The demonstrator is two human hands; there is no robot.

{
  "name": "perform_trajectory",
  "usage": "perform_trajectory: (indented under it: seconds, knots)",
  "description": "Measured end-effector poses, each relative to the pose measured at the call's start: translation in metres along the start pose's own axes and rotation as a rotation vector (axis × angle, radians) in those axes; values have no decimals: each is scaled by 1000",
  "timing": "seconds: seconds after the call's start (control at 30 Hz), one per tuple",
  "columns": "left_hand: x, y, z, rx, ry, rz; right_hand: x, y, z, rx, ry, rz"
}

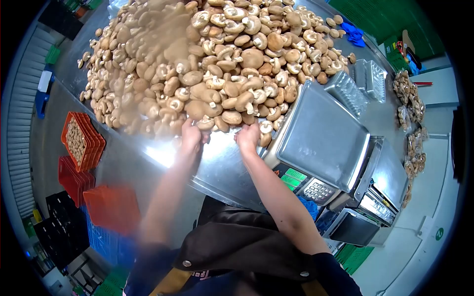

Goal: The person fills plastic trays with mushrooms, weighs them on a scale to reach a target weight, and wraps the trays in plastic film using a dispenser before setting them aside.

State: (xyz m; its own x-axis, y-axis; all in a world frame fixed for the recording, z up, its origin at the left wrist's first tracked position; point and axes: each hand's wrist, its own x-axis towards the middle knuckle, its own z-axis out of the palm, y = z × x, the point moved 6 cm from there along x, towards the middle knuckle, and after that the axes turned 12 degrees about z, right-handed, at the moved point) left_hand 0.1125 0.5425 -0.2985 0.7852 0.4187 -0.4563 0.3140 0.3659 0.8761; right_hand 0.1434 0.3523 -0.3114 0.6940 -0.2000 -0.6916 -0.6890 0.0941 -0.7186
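Observation:
A large heap of brown-capped shiitake mushrooms (252,58) with pale stems lies on the steel table (224,165). At the heap's near edge, my left hand (192,136) has its fingers curled in against the lowest mushrooms. My right hand (248,136) is a little to the right, also curled, its fingertips at the mushrooms along that edge. Whatever either hand grips is hidden by the fingers and caps. Just right of my right hand stands a weighing scale (323,135) with a bare metal pan and a lit green display (293,177).
Clear plastic trays (347,92) lie beyond the scale, near a blue glove (353,33). Right of it is a wrapping machine (390,172); bagged mushrooms (409,98) line the far right. Orange crates (91,143) with mushrooms and a red crate (112,209) stand at left.

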Motion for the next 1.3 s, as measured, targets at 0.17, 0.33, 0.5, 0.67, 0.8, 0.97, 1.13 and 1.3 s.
perform_trajectory:
  seconds: [0.17,0.33,0.5,0.67,0.8,0.97,1.13,1.3]
  knots:
    - [-22,-3,0,-84,41,126,-16,3,-8,66,-149,56]
    - [-53,-2,-15,-100,84,180,-52,6,-22,117,-268,-55]
    - [-82,30,-18,-18,59,207,-78,-15,-30,151,-373,-111]
    - [-108,76,9,47,-81,298,-105,-59,-57,186,-409,-176]
    - [-124,97,59,92,-187,334,-113,-85,-115,48,-307,-282]
    - [-134,52,141,6,-347,164,-107,-106,-218,-462,237,-664]
    - [-151,5,216,240,-607,101,-88,-92,-299,-686,442,-647]
    - [-157,12,230,695,-766,270,-91,-85,-331,-899,484,-641]
